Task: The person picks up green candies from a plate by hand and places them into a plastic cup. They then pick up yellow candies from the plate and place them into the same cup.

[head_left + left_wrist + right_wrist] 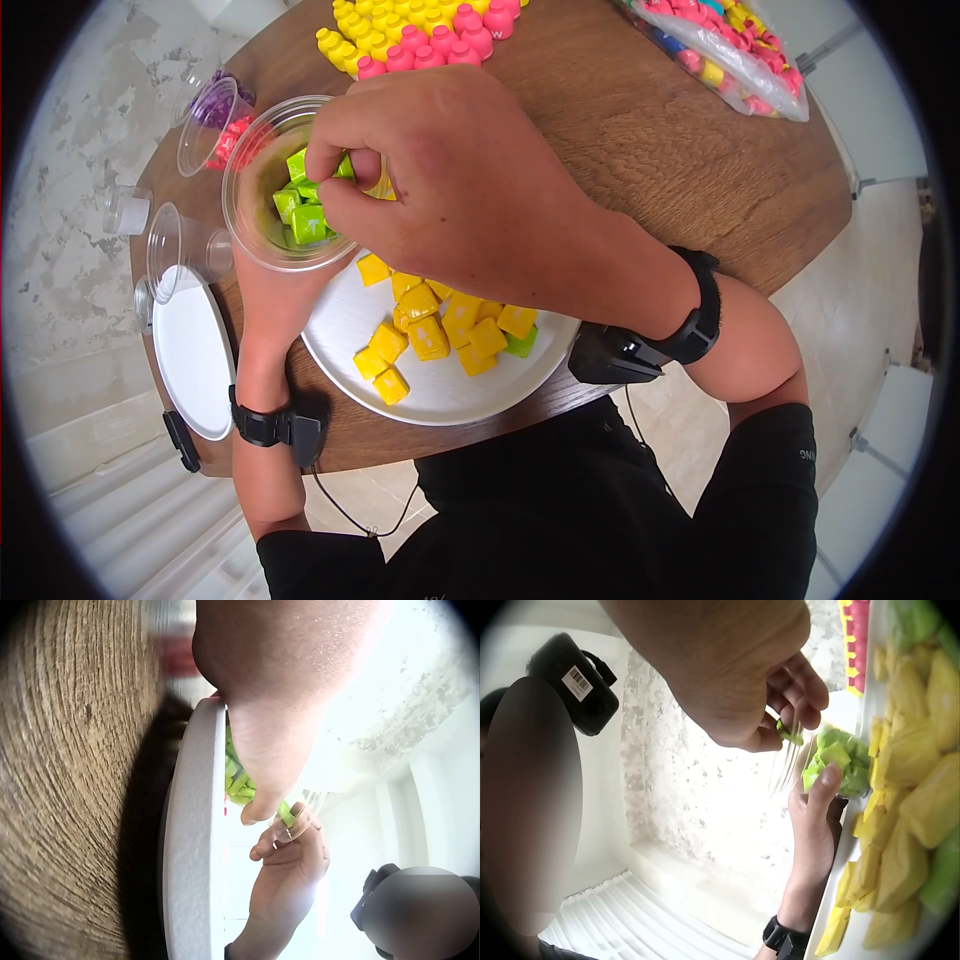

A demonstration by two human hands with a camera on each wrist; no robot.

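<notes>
My left hand (278, 300) grips a clear plastic cup (252, 215) from its side, the thumb along the wall in the right wrist view. Several green wrapped candies (308, 224) lie inside the cup. Over the cup's mouth is my right hand (450, 170), pinching one green candy (789, 735) between thumb and fingers. Below both hands, a round white plate (335, 345) bears several yellow wrapped candies (430, 338). One green candy (521, 344) shows at the right of that pile. My right hand hides part of the cup's rim.
Yellow bottles (352, 22) and pink bottles (442, 40) stand in rows at the table's far edge. A plastic bag (745, 70) of colourful pieces lies far right. At left are cups with purple and red pieces (232, 140), an empty clear cup (165, 250) and a white oval plate (195, 355).
</notes>
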